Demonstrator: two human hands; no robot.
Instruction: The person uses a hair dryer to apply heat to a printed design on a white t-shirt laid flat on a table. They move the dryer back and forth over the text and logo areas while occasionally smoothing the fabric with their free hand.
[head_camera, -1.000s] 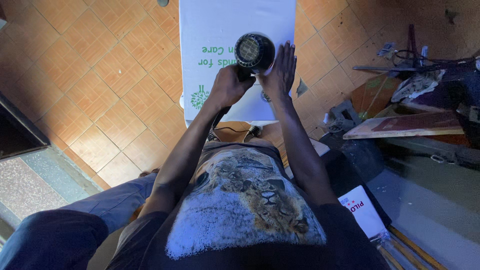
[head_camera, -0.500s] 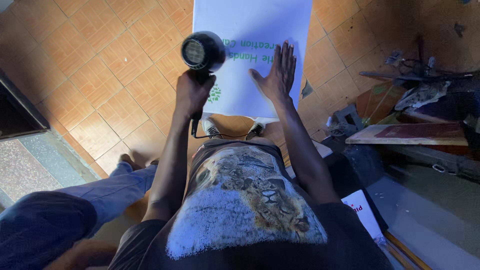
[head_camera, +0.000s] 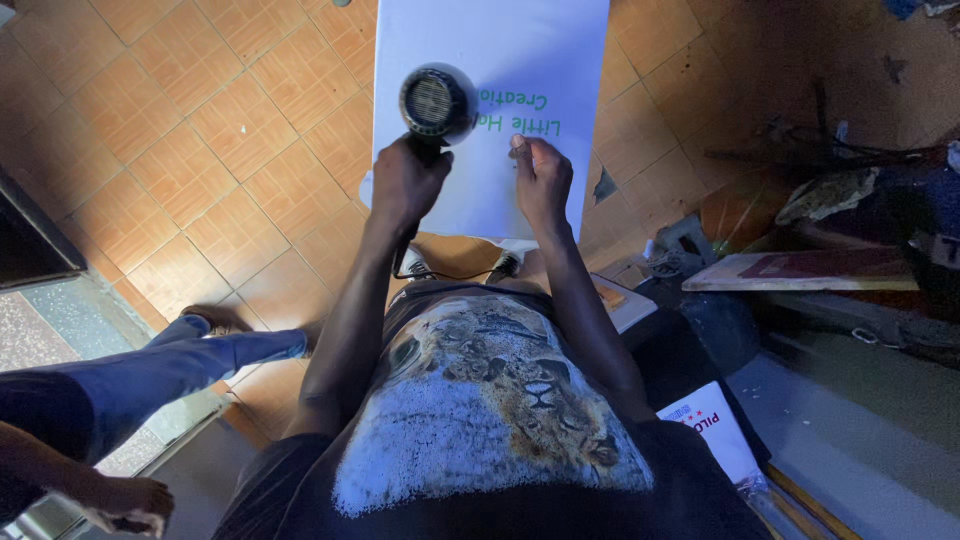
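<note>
Holding a black hair dryer (head_camera: 437, 103) in our left hand (head_camera: 407, 183), we have that grip clenched round its handle, with the round grilled back of the dryer turned up toward us and its nozzle aimed down at the white sheet (head_camera: 470, 110) that lies on the tiled floor (head_camera: 180, 150). Our right hand (head_camera: 543, 180) sits just to the right of the dryer; its grip grasps nothing, the fingertips pressed flat onto the sheet to pin it near the green lettering (head_camera: 520, 112). As far as we can judge, the lettering is already on the sheet and the warm air is being played over it, so the marking looks done and the drying is under way; we cannot tell how much of the print is dry. The dryer hides part of the lettering, so the part beneath it cannot be judged. Below the left grip a dark cord (head_camera: 430, 272) trails across our lap, close enough to snag. Far to the left of both hands another person's leg in blue jeans (head_camera: 170, 365) stretches over the tiles, well apart from the sheet, with that person's hand (head_camera: 125, 500) lower still. To the right of our right hand lie a wooden board (head_camera: 800, 270) and dark clutter, near but not touching the sheet.
</note>
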